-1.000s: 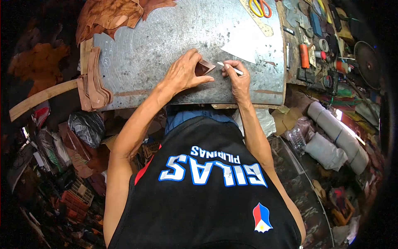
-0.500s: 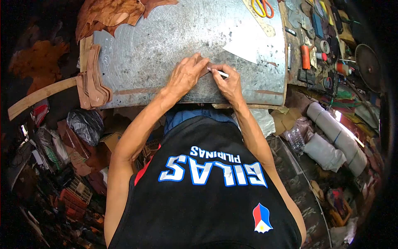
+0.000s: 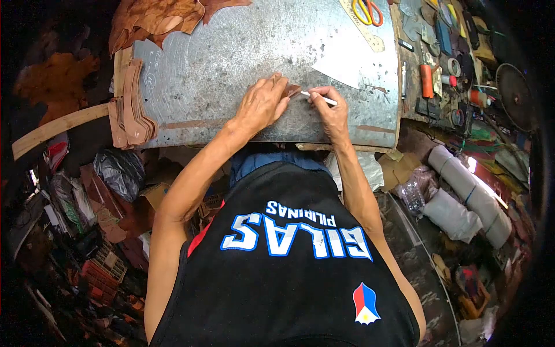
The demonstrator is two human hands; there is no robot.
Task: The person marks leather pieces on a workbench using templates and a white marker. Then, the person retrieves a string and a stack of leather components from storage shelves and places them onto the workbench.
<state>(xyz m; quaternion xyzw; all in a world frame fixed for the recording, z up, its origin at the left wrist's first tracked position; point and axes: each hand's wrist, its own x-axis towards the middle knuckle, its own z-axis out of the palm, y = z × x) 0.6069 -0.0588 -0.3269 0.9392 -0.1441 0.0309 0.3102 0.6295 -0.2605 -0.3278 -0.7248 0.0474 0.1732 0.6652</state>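
A small brown leather piece [image 3: 293, 90] lies on the metal-topped table, its right end showing past my fingers. My left hand [image 3: 261, 105] holds it down, fingers bent over it and covering most of it. A slim white pen [image 3: 322, 99] is pinched between the thumb and fingers of my right hand [image 3: 331, 113]. The pen points left, its tip close to the leather's right end; whether they touch I cannot tell. Just beyond my right hand lies a flat white sheet [image 3: 341, 68] with a pointed corner.
Stacked brown cut pieces [image 3: 134, 113] stand at the table's left edge. Large brown leather hides [image 3: 156, 20] cover the far left corner. Scissors [image 3: 367, 11] and a pale template strip [image 3: 364, 29] lie at the far right. A side bench holds an orange cylinder [image 3: 426, 81] and various tools.
My right hand has shifted right and slightly down with the pen, away from my left hand. More of the leather piece's right end now shows.
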